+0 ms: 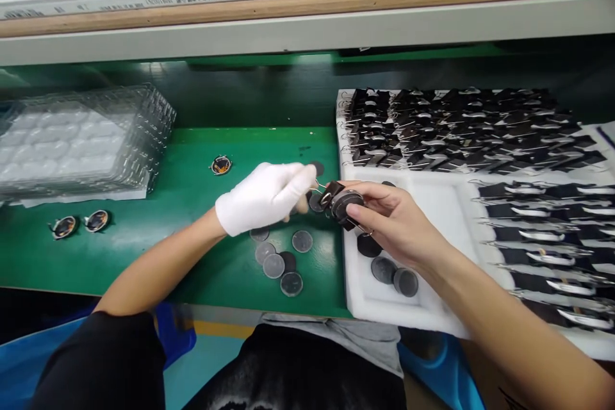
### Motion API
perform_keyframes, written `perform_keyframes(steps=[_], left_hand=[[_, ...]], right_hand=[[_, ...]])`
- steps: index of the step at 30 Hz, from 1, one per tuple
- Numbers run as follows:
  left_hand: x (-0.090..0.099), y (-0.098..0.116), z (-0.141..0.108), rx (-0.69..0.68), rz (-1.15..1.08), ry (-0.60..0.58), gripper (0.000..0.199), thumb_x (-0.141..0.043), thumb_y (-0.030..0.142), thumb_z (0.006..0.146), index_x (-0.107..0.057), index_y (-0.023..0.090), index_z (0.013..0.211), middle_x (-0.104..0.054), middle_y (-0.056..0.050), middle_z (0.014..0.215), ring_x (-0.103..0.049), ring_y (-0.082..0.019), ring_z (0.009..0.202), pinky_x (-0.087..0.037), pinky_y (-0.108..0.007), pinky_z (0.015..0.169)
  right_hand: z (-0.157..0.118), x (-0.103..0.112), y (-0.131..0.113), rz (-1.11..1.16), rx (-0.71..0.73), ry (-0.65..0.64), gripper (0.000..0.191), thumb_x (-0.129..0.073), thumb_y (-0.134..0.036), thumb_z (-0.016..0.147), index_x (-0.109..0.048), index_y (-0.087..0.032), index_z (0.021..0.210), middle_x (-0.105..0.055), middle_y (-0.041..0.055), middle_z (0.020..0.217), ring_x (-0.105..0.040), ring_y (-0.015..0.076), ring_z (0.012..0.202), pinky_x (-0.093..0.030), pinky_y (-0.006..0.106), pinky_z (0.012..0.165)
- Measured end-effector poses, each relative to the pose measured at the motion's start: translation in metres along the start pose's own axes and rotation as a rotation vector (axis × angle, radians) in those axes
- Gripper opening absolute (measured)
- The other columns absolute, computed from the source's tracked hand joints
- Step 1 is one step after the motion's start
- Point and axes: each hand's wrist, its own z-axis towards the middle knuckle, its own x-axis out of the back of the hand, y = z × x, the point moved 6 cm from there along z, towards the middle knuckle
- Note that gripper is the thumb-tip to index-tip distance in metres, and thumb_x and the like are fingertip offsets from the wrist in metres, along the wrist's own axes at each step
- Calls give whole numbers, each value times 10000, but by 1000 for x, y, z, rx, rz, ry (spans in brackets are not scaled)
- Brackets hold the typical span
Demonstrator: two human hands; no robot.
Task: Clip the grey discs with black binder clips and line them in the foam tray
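Disc (pixel 341 203) — in right hand (pixel 401 224) — against black clip (pixel 330 193)

Bright green bench (pixel 192 148), shadow beneath the shelf (pixel 288 37), glare on clear trays (pixel 67 147).

Left hand (pixel 271 195) white-gloved, pinching finely | right hand (pixel 387 218) bare, gripping, close by it | both forearms (pixel 161 262), I see, angled inward
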Motion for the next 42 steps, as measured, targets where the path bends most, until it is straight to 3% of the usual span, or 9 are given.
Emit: perform_keyframes(steps=[7,12,18,22,26,29,34,38,42], left_hand=[[-5,4,-4,-51,293,-19,503,-664,552,789,-384,211,547,-384,57,488,-343,-87,491,-272,-252,490],[-9,7,-5,-111,278,-7,471,-647,471,769,-346,206,521,-352,59,479,-275,-78,489,-247,-259,484],[-1,-6,1,-70,116,29,464,-585,380,855,-293,200,542,-305,60,508,-273,-75,512,-231,-250,481],[-5,-13,6,-43,269,14,499,-575,399,891,-276,195,547,-271,57,504,-253,-85,516,-211,-280,499],[21,-21,19,-16,329,187,453,-478,427,975,-449,199,585,-445,34,529,-397,-107,533,-303,-284,550],[50,-32,47,20,413,364,408,-383,436,1024,-673,205,852,-653,-19,712,-578,-162,674,-420,-292,669],[41,-54,117,28,712,211,553,-527,575,951,-597,302,1427,-738,-73,1160,-673,-269,1032,-487,-337,848],[24,-64,140,-40,740,74,389,-503,469,979,-782,259,1152,-769,-76,1094,-693,-262,1026,-501,-338,893],[43,-71,108,-195,558,167,364,-502,412,995,-814,243,1075,-782,-56,1089,-701,-203,1028,-492,-292,973]], right_hand=[[-1,0,-11,-135,49,-51,207,-863,-406,803,-809,-261,940,-765,77,1170,-720,263,1085,-582,405,957],[-3,-1,-22,-271,22,-148,228,-826,-442,829,-802,-253,955,-752,88,1200,-726,272,1043,-603,398,890],[0,17,-35,-422,6,-57,252,-764,-502,875,-758,-269,971,-754,53,1025,-697,233,933,-580,348,808],[1,19,-24,-357,-107,-24,288,-759,-523,873,-738,-244,941,-742,46,960,-669,202,852,-547,319,738],[1,22,-24,-321,-80,64,300,-765,-530,865,-735,-244,949,-725,36,927,-634,186,810,-512,306,696],[2,18,-23,-286,-74,24,304,-763,-538,862,-734,-243,928,-721,40,912,-636,191,799,-517,315,692],[5,12,-13,-262,-74,-46,318,-763,-539,863,-730,-235,948,-735,52,960,-667,216,878,-548,358,796],[6,15,-7,-290,-70,-66,312,-737,-537,886,-725,-235,963,-729,48,996,-664,214,914,-538,350,814],[4,19,-4,-323,-88,-37,333,-759,-498,864,-705,-256,1086,-724,53,1094,-674,217,902,-555,360,783]])
